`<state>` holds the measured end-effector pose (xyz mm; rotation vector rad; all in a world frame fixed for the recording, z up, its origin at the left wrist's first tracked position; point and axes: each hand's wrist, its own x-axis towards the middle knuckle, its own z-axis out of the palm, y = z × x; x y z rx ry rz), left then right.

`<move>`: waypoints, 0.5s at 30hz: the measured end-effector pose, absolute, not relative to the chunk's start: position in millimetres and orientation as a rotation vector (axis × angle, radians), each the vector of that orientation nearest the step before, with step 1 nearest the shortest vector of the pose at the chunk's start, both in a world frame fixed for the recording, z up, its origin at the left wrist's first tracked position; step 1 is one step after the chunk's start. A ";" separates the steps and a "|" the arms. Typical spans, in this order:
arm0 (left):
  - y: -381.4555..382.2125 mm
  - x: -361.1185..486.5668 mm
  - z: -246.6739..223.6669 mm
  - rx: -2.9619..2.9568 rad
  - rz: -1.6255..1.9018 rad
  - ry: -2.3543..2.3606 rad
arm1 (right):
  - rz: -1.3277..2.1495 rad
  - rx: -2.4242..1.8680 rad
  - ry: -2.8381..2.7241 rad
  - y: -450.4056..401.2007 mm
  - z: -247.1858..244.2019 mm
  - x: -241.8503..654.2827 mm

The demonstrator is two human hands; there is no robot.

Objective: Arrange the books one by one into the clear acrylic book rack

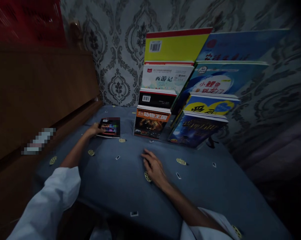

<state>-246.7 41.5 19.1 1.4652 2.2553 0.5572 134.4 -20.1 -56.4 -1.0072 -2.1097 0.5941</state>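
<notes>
Head, left hand [93, 129] gripping book [112, 129], tiered books [162, 77]

The left hand [94, 129] grips a dark book [112, 128] by its left edge, thumb over the cover, on a cloth-covered desk [130, 186]. The right hand [154, 166] is empty, fingers loosely spread over the cloth. Beyond it, books stand in two stepped columns: a lion-cover book [151, 124] fronts the left one, a dark blue book [194, 131] the right. A brown wooden cabinet [40, 90] flanks the left side; patterned wallpaper [117, 50] rises behind.
</notes>
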 end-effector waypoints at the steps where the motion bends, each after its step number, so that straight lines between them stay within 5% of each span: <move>1: 31.3 -250.6 20.8 1.470 0.517 2.229 | 0.597 -1.008 -2.114 -20.6 -55.2 134.5; 7: 16.9 -264.5 36.7 1.685 0.000 2.384 | 0.600 -0.998 -2.108 -21.5 -52.5 134.0; 15: 69.9 -228.4 5.5 2.077 0.139 2.283 | 0.591 -1.002 -2.136 -20.5 -50.5 134.3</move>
